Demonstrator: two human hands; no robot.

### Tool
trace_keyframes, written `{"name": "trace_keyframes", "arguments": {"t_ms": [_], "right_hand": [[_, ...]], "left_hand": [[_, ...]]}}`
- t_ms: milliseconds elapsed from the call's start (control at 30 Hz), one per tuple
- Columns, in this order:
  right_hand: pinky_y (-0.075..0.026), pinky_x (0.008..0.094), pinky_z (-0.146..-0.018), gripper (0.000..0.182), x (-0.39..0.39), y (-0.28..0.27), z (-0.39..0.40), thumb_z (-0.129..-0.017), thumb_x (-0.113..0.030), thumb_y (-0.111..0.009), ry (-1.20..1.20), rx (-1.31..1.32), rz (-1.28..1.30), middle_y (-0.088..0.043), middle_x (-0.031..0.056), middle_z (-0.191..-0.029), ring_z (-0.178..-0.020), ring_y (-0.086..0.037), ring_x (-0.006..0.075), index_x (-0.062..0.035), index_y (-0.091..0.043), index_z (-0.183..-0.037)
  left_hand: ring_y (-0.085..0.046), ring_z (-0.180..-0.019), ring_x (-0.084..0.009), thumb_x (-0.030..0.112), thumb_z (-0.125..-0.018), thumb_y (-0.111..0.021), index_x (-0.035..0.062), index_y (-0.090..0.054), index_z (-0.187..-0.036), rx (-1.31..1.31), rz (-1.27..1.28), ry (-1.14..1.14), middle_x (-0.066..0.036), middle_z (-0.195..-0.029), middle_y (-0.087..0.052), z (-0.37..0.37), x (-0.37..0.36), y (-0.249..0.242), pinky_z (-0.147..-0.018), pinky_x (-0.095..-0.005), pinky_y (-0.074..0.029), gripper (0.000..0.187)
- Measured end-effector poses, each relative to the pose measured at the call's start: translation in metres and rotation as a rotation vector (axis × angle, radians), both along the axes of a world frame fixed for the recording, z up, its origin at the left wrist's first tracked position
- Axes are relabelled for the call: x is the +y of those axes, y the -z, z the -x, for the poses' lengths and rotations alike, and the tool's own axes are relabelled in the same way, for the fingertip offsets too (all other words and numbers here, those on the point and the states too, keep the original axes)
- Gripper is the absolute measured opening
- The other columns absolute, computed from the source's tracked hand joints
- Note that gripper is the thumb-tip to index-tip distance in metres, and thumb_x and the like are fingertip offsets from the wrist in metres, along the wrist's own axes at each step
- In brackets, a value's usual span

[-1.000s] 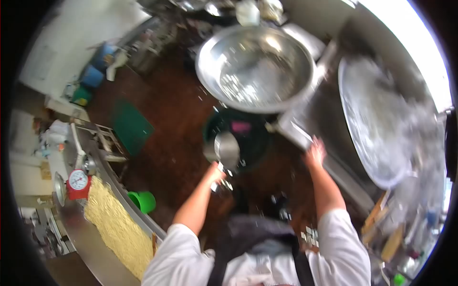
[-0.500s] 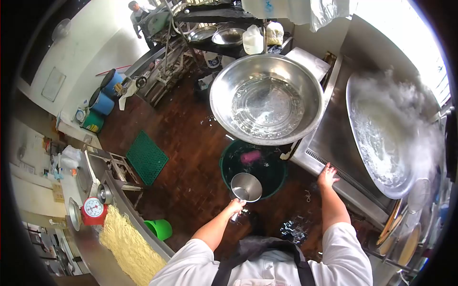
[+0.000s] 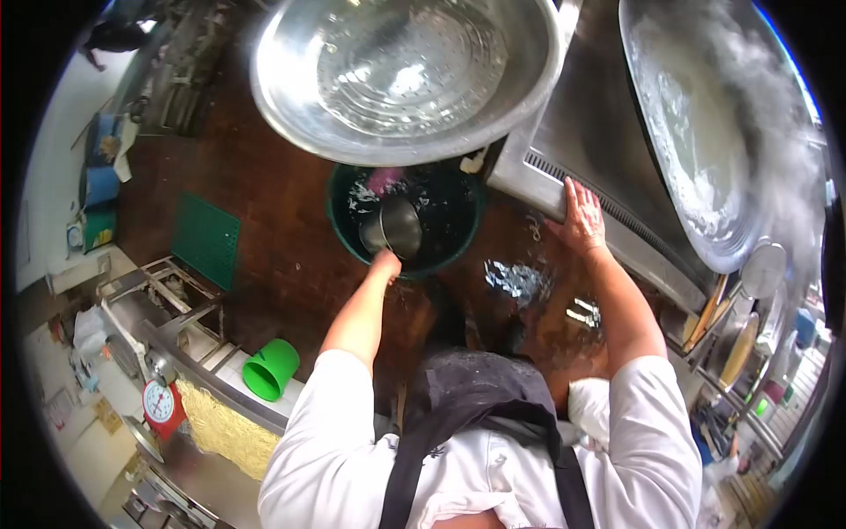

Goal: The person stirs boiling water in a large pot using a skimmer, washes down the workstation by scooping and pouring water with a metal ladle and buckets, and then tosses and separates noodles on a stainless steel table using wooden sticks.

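Note:
My left hand (image 3: 385, 264) is closed around the handle of a metal dipper (image 3: 402, 227), which is tilted down inside a dark green tub (image 3: 471, 222) of water on the floor. A pink object (image 3: 384, 182) floats or lies in the tub near its far side. My right hand (image 3: 583, 219) rests with fingers stretched out on the front edge of the metal stove (image 3: 538, 181). Above the tub stands a large, wide steel basin (image 3: 291, 106) with clear water in it. Beyond the stove front, a big pan (image 3: 696, 150) of whitish, foamy liquid gives off steam.
On the left counter are a red scale (image 3: 161, 404) and a pile of yellow noodles (image 3: 229, 432). A bright green bucket (image 3: 270, 368) stands close by. A green mat (image 3: 204, 240) lies on the brown floor, which has a wet patch (image 3: 518, 280). Long-handled strainers (image 3: 738, 353) hang at right.
My left hand has lowered the dipper from over the tub's near rim down into the tub. The view has tilted downward. My right hand still rests on the stove edge.

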State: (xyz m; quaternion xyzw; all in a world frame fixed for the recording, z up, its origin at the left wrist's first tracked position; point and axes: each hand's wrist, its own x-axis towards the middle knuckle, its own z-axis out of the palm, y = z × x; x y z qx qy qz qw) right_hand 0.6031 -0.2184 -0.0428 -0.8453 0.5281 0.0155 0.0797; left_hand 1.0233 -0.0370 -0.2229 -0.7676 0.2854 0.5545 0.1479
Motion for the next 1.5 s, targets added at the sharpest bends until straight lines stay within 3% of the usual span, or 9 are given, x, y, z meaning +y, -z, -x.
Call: {"name": "trace_keyframes", "arguments": {"t_ms": [67, 500, 733, 800, 900, 1133, 1233, 1433, 1500], "right_hand": [[-0.035, 0.0486, -0.112, 0.107, -0.002, 0.006, 0.001, -0.068, -0.045, -0.084, 0.004, -0.007, 0.005, -0.049, 0.0195, -0.140, -0.128, -0.048, 0.0373, -0.0018, -0.031, -0.149], [-0.043, 0.0475, -0.103, 0.100, -0.011, 0.019, 0.008, -0.064, -0.039, -0.086, -0.046, -0.035, 0.041, -0.052, 0.0182, -0.134, -0.116, -0.054, 0.0361, 0.0003, -0.039, -0.143], [-0.040, 0.0486, -0.106, 0.103, -0.009, 0.011, 0.007, -0.066, -0.042, -0.084, -0.041, -0.060, 0.025, -0.052, 0.0189, -0.135, -0.119, -0.053, 0.0370, 0.0006, -0.036, -0.146], [-0.039, 0.0487, -0.107, 0.102, -0.007, 0.007, 0.009, -0.067, -0.042, -0.084, -0.031, -0.056, 0.019, -0.051, 0.0194, -0.136, -0.121, -0.052, 0.0369, 0.0007, -0.035, -0.147], [-0.037, 0.0487, -0.109, 0.100, -0.003, 0.005, 0.008, -0.070, -0.041, -0.083, -0.033, -0.070, 0.013, -0.050, 0.0205, -0.138, -0.124, -0.051, 0.0369, 0.0008, -0.035, -0.147], [-0.037, 0.0481, -0.109, 0.112, 0.007, -0.025, 0.011, -0.068, -0.041, -0.086, -0.011, -0.088, -0.032, -0.048, 0.0212, -0.138, -0.129, -0.047, 0.0366, -0.0012, -0.024, -0.152], [-0.042, 0.0506, -0.106, 0.086, 0.001, -0.081, -0.021, -0.071, -0.042, -0.084, 0.125, 0.141, -0.456, -0.048, 0.0173, -0.143, -0.134, -0.046, 0.0343, -0.0075, -0.049, -0.142], [-0.052, 0.0374, -0.081, 0.033, 0.117, -0.359, -0.033, -0.092, -0.025, -0.070, -0.979, -0.794, -0.806, -0.068, 0.0137, -0.101, -0.090, -0.067, 0.0260, -0.0041, -0.067, -0.117], [-0.052, 0.0375, -0.081, 0.034, 0.137, -0.389, -0.006, -0.092, -0.027, -0.069, -1.124, -0.568, -0.917, -0.068, 0.0141, -0.103, -0.090, -0.067, 0.0257, -0.0042, -0.067, -0.117]], "left_hand": [[-0.060, -0.124, -0.0323, 0.014, -0.090, -0.060, 0.0010, -0.060, -0.123, -0.213, 0.051, 0.211, -0.022, -0.132, -0.062, 0.004, -0.007, 0.043, -0.098, -0.0438, -0.053, 0.036], [-0.071, -0.100, -0.0340, 0.026, -0.091, -0.055, 0.0060, -0.066, -0.112, -0.067, 0.409, 0.286, -0.023, -0.105, -0.070, 0.066, -0.032, 0.206, -0.084, -0.0481, -0.056, 0.031], [-0.069, -0.094, -0.0410, 0.010, -0.073, -0.065, 0.0005, -0.063, -0.113, 0.144, 0.247, -0.146, -0.026, -0.094, -0.070, 0.035, -0.032, 0.043, -0.077, -0.0489, -0.055, 0.041], [-0.068, -0.096, -0.0438, 0.010, -0.072, -0.064, 0.0009, -0.062, -0.118, 0.075, 0.655, 0.091, -0.026, -0.098, -0.070, 0.024, 0.012, 0.066, -0.080, -0.0478, -0.054, 0.047], [-0.058, -0.046, -0.0220, 0.007, -0.071, -0.061, 0.0042, -0.057, -0.116, 0.256, 0.501, -0.304, -0.012, -0.061, -0.058, 0.039, 0.022, -0.010, -0.043, -0.0388, -0.046, 0.045], [-0.053, -0.042, -0.0154, 0.006, -0.078, -0.074, 0.0039, -0.050, -0.105, 0.288, 0.636, -0.609, -0.006, -0.063, -0.054, 0.098, 0.059, -0.121, -0.037, -0.0341, -0.042, 0.036], [-0.054, -0.042, -0.0145, 0.003, -0.080, -0.073, 0.0024, -0.049, -0.105, 0.252, 0.672, -0.657, -0.005, -0.064, -0.055, 0.124, 0.067, -0.161, -0.036, -0.0320, -0.042, 0.035], [-0.051, -0.040, -0.0131, 0.001, -0.080, -0.071, 0.0034, -0.052, -0.116, 0.511, 0.869, -0.796, -0.005, -0.066, -0.055, 0.165, 0.098, -0.209, -0.035, -0.0299, -0.042, 0.041], [-0.051, -0.041, -0.0128, 0.001, -0.080, -0.070, 0.0032, -0.052, -0.115, 0.457, 0.994, -0.628, -0.005, -0.067, -0.055, 0.178, 0.098, -0.250, -0.036, -0.0293, -0.042, 0.040]]}}
